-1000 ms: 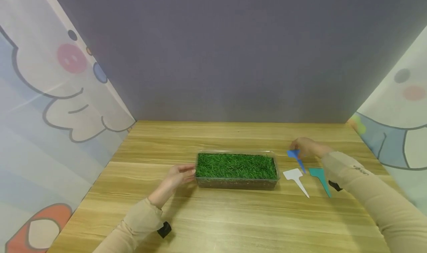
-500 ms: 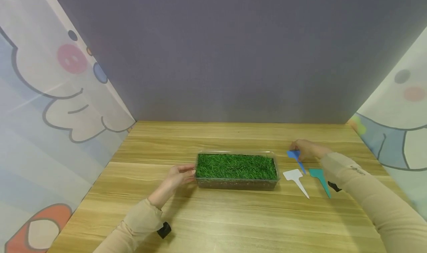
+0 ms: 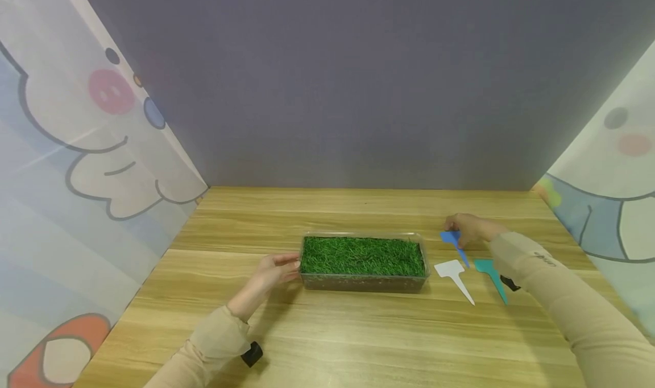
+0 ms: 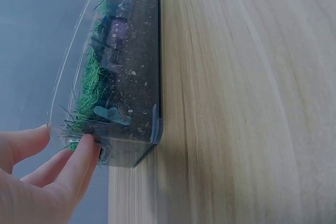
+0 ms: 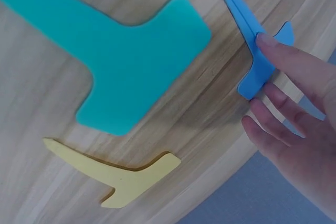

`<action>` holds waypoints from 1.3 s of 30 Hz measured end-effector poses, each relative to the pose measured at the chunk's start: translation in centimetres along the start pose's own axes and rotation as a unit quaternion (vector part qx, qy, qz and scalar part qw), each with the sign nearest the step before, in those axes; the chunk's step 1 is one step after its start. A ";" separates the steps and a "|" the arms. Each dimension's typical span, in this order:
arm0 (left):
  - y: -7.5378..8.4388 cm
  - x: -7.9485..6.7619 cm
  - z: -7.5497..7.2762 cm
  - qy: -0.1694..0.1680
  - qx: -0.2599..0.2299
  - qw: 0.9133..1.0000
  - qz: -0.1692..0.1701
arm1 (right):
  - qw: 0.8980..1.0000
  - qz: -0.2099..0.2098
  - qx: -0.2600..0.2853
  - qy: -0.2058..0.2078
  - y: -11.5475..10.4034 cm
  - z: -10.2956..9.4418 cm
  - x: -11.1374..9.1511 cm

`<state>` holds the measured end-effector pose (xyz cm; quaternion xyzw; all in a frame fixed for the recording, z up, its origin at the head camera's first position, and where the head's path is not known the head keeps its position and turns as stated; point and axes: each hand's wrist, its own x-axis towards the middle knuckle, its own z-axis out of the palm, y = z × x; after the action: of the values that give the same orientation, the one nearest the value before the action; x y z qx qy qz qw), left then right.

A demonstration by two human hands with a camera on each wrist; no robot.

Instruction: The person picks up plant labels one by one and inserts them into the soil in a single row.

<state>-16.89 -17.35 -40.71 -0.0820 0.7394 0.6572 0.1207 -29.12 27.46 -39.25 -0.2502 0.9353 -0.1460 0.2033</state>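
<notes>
A clear rectangular planter box (image 3: 364, 282) holds green grass (image 3: 358, 255) over dark soil. My left hand (image 3: 270, 272) touches its left end; in the left wrist view the thumb is at the rim and the fingers lie at the end wall. To the right of the box, my right hand (image 3: 469, 228) pinches a blue T-shaped plant label (image 3: 450, 237). In the right wrist view my thumb lies on the blue label's neck (image 5: 252, 27), with fingers at its head's edge. A white label (image 3: 451, 268) and a teal label (image 3: 488, 266) lie nearer me.
A yellow label (image 5: 131, 184) lies by the teal one in the right wrist view; the right arm hides it in the head view. The wooden table (image 3: 327, 331) meets a grey panel (image 3: 358, 92) behind, with cartoon-printed sheets (image 3: 66, 149) at both sides.
Little differs. My right hand stays at the blue label with only a slight shift, and its sleeve has moved a little to the left. The left hand and planter box stay still.
</notes>
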 end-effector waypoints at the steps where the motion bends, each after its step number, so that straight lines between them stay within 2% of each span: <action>1: 0.0 0.0 0.0 0.000 0.000 1.000 0.000 | 1.000 0.004 0.005 -0.002 -0.1 0.0 0.1; 13: 0.0 -0.1 -0.3 -0.003 0.001 1.000 0.002 | 0.999 0.020 0.041 -0.027 0.4 -0.2 0.8; 18: 0.0 -0.1 -0.3 -0.005 0.005 1.000 0.005 | 0.999 0.018 0.036 -0.011 0.9 -0.1 0.5; 26: -0.1 -0.1 -0.2 -0.003 0.006 1.000 0.010 | 1.000 0.013 0.019 0.009 0.3 -0.2 -0.2; 32: -0.2 0.0 -0.1 -0.009 0.006 1.000 0.012 | 1.000 0.004 0.002 0.024 0.8 -0.3 -0.4; 39: -0.1 -0.2 -0.1 -0.009 0.008 1.000 0.011 | 0.998 -0.001 0.041 0.039 0.5 -1.3 -1.2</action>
<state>-16.68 -17.48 -40.68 -0.0665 0.7441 0.6537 0.1208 -28.96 28.69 -37.97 -0.2366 0.9356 -0.1937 0.1766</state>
